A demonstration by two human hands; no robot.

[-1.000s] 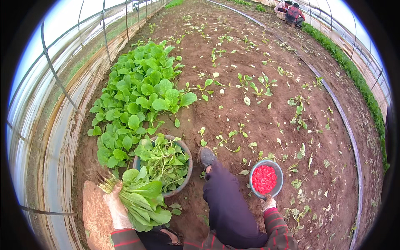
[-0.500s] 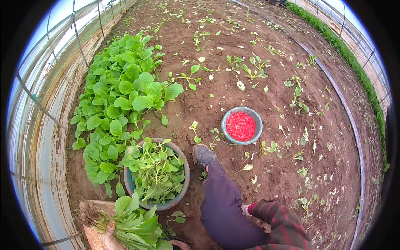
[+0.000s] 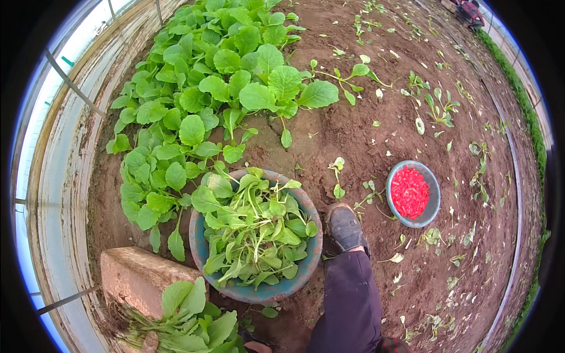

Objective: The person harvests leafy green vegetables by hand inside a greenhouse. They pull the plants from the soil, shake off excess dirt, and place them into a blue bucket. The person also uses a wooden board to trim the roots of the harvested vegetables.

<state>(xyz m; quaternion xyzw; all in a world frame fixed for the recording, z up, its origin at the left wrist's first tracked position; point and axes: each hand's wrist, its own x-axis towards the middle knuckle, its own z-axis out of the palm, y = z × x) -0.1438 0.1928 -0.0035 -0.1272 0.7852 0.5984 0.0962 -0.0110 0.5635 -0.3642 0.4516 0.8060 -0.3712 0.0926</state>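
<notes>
At the lower left edge my left hand (image 3: 150,342) shows mainly as a thumb, closed over the stems of a bunch of leafy greens (image 3: 194,320). The bunch lies sideways, its brown roots to the left and broad leaves to the right. Most of that hand is cut off by the picture's edge. A round blue-grey tub (image 3: 315,235), heaped with loose pulled greens (image 3: 259,229), stands just beyond the bunch. My right hand is out of sight; only a bit of dark red-striped sleeve (image 3: 393,346) shows at the lower edge.
Growing greens (image 3: 194,129) fill the upper left. A soil-stained pinkish block (image 3: 147,273) sits beside the tub. My shoe (image 3: 346,228) is between the tub and a small bowl (image 3: 434,206) of red strips (image 3: 410,192). Scattered leaves litter the soil. Another person (image 3: 469,13) is far right.
The view has shifted left and closer, so the tub and bowl sit further right. The striped right sleeve has dropped almost out of view. My left hand still holds the bunch, now lower.
</notes>
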